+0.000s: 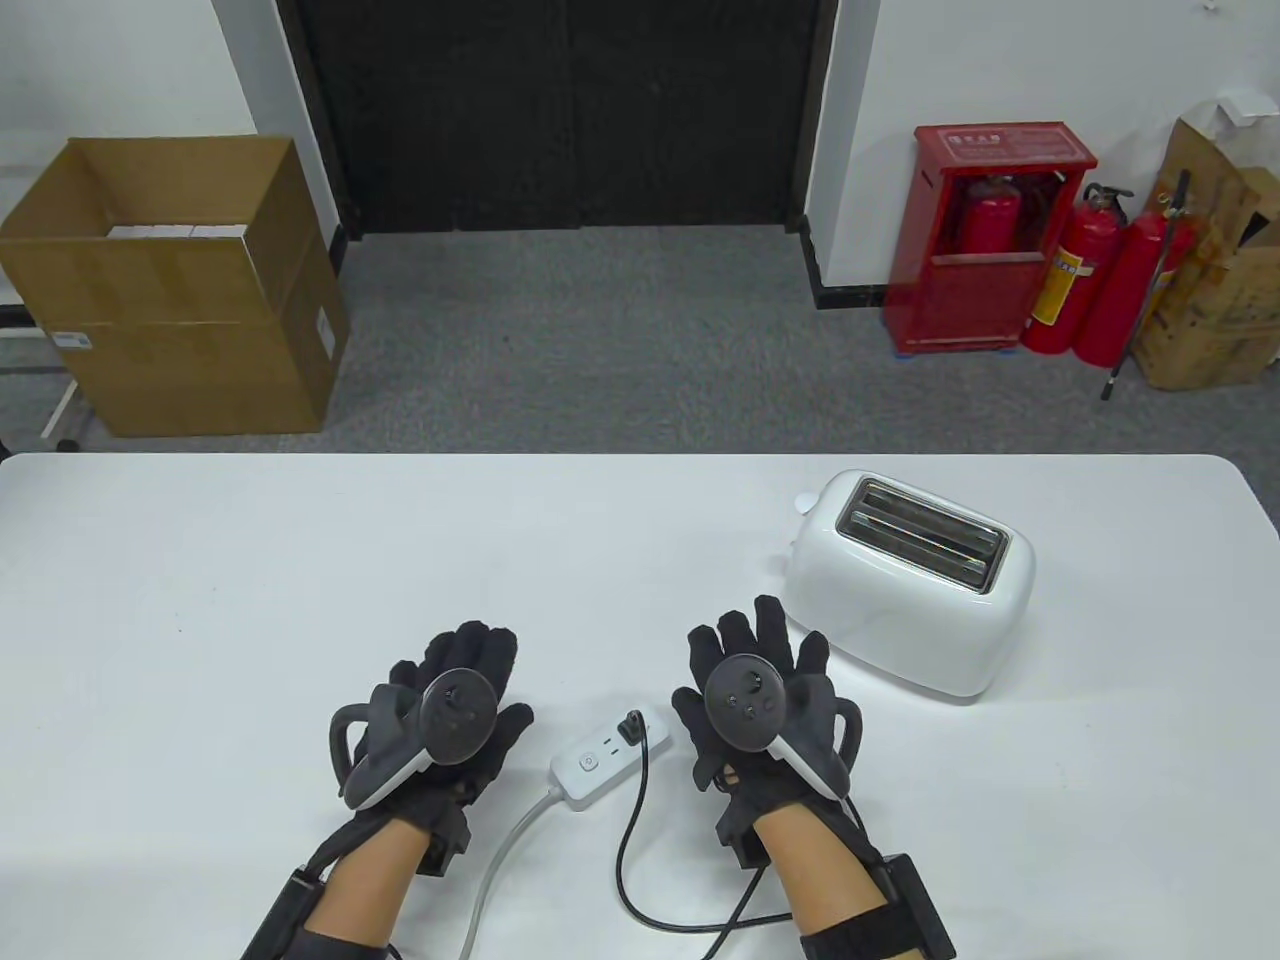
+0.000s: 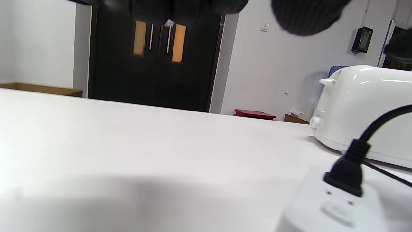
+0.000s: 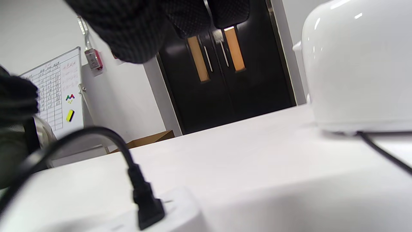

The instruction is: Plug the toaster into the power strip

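A white two-slot toaster (image 1: 915, 585) stands on the white table (image 1: 300, 560) at the right. A white power strip (image 1: 607, 756) lies near the front between my hands. The toaster's black plug (image 1: 632, 728) sits in the strip's far socket, and its black cord (image 1: 632, 850) loops toward the front edge. My left hand (image 1: 465, 690) lies flat on the table left of the strip, holding nothing. My right hand (image 1: 760, 670) lies flat right of the strip, beside the toaster, holding nothing. The plug (image 2: 346, 174) shows seated in the left wrist view and in the right wrist view (image 3: 148, 206).
The strip's white cable (image 1: 500, 860) runs off the table's front edge. Beyond the table stand a cardboard box (image 1: 180, 290) at the left and a red fire-extinguisher cabinet (image 1: 985, 240) with extinguishers at the right.
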